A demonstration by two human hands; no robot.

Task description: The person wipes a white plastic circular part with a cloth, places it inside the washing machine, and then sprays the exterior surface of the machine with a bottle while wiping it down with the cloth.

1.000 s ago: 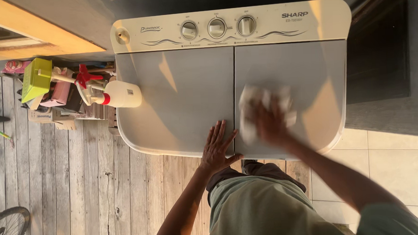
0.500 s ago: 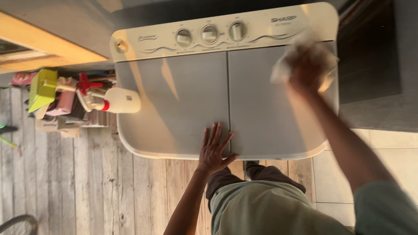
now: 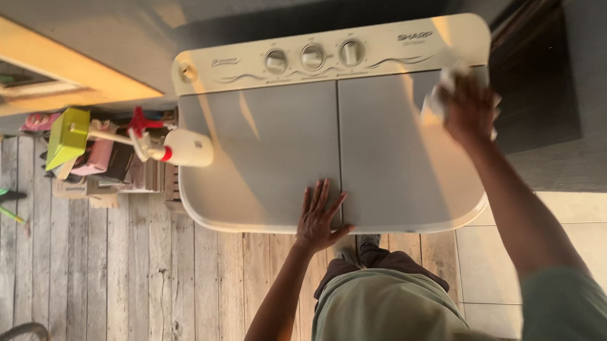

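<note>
Head view: right hand [image 3: 470, 109] w/ fingers closed around one white cloth [image 3: 443, 89] at the far right corner of the washing machine [image 3: 269, 158] top, left hand [image 3: 321, 217] spread flat at its near edge, three dials [image 3: 313, 56] along the back panel, one spray bottle [image 3: 176, 149] lying at the left edge.

Grey-lidded cream washing machine [image 3: 269, 158], white cloth [image 3: 442, 95].
</note>
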